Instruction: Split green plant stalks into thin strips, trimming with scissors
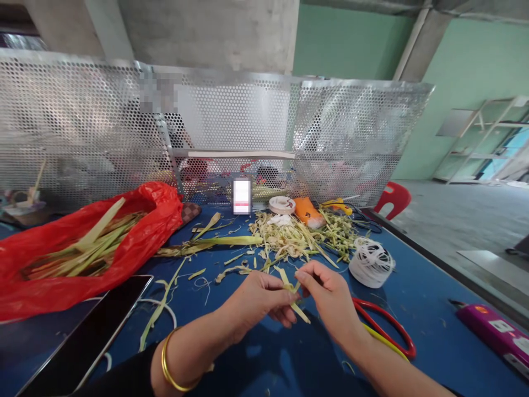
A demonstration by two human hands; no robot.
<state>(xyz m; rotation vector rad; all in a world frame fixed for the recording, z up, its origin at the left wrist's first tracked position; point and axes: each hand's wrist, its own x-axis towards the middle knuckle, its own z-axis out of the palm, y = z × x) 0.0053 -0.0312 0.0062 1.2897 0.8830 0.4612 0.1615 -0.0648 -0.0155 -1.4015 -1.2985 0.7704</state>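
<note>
My left hand (262, 300), with a gold bangle on its wrist, pinches a pale green leaf strip (303, 314) between thumb and fingers. The strip slants down to the right past the fingertips, and a fold or knot seems to sit at its middle. Close by on the right, my right hand (328, 286) has its thumb and forefinger closed on a short end of the strip. Just beyond both hands lies a heap of pale leaf scraps (285, 237). A spool of white string (372, 263) stands to the right of my right hand.
An open red plastic bag (163, 201) of long leaves is at left, with a dark-screened tablet (99, 314) before it. A red handle loop (407, 336) lies beside my right forearm. A purple object (491, 331) is far right. Perforated metal panels (231, 116) stand behind.
</note>
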